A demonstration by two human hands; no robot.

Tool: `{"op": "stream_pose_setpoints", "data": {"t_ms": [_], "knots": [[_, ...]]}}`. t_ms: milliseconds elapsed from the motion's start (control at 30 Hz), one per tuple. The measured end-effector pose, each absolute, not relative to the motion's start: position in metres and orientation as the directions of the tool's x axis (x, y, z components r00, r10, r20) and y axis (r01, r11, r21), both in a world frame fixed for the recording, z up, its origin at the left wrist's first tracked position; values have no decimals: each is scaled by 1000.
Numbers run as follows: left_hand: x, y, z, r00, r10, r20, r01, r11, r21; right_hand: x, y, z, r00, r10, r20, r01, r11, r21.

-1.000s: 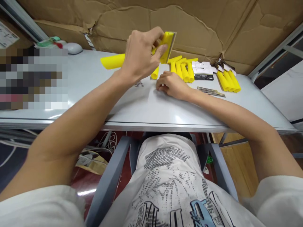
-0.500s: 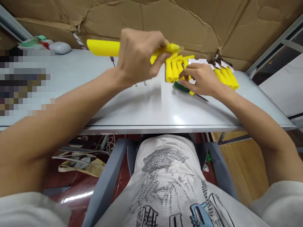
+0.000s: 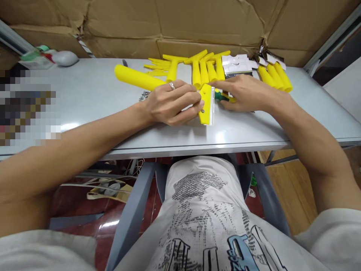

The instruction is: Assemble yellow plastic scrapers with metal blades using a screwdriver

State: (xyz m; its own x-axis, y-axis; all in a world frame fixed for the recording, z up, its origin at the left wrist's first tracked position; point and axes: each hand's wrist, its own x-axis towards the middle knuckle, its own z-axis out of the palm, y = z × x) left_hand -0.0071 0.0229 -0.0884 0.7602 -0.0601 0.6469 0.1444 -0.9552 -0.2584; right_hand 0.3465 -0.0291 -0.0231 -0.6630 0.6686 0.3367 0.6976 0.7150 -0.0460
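Note:
My left hand (image 3: pixel 176 101) is wrapped round the handle of a yellow scraper (image 3: pixel 138 78), whose long round end sticks out to the left. The scraper's flat head faces me, with a screw in it and a pale blade strip along its right edge. Just right of that head, my right hand (image 3: pixel 245 92) has its fingers and thumb about a green and yellow screwdriver (image 3: pixel 221 96). The screwdriver's shaft is mostly hidden beneath the hand.
Several yellow scraper bodies (image 3: pixel 196 71) lie behind my hands, beside a white box (image 3: pixel 236 64). More yellow handles (image 3: pixel 275 77) rest at right. Small metal pieces (image 3: pixel 144 95) sit left of centre. Cardboard (image 3: pixel 126 22) backs the table (image 3: pixel 90 109).
My left hand has come down and turned the scraper so its bladed head faces me. My right fingers have closed about the screwdriver, which has shifted slightly.

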Motion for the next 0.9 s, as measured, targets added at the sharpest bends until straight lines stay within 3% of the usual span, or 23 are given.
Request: {"op": "stream_pose_setpoints", "data": {"t_ms": [100,200,300,433,533,667,733,800,900], "knots": [[-2,26,-91,760,51,648,184,-973,-140,352,-22,-13,-493,588,641,571,774,-271],[3,25,-86,801,122,586,237,-964,-122,338,-24,-5,-116,508,853,252,846,-470],[5,21,-81,812,108,574,228,-963,-142,311,-39,-8,140,562,816,15,822,-569],[5,13,-76,841,26,541,154,-969,-193,292,-69,-15,16,657,754,58,752,-657],[8,12,-74,880,38,473,160,-963,-219,295,-76,-17,-34,662,748,109,747,-656],[13,15,-68,885,118,450,205,-967,-151,295,-43,-32,-27,666,745,15,746,-666],[15,14,-65,879,119,462,194,-974,-119,287,-13,-45,1,587,810,5,810,-587],[16,11,-61,871,97,481,167,-980,-106,276,18,-56,180,380,907,-20,923,-383],[17,7,-58,853,83,515,145,-986,-81,263,47,-64,282,228,932,-48,973,-224]]}}
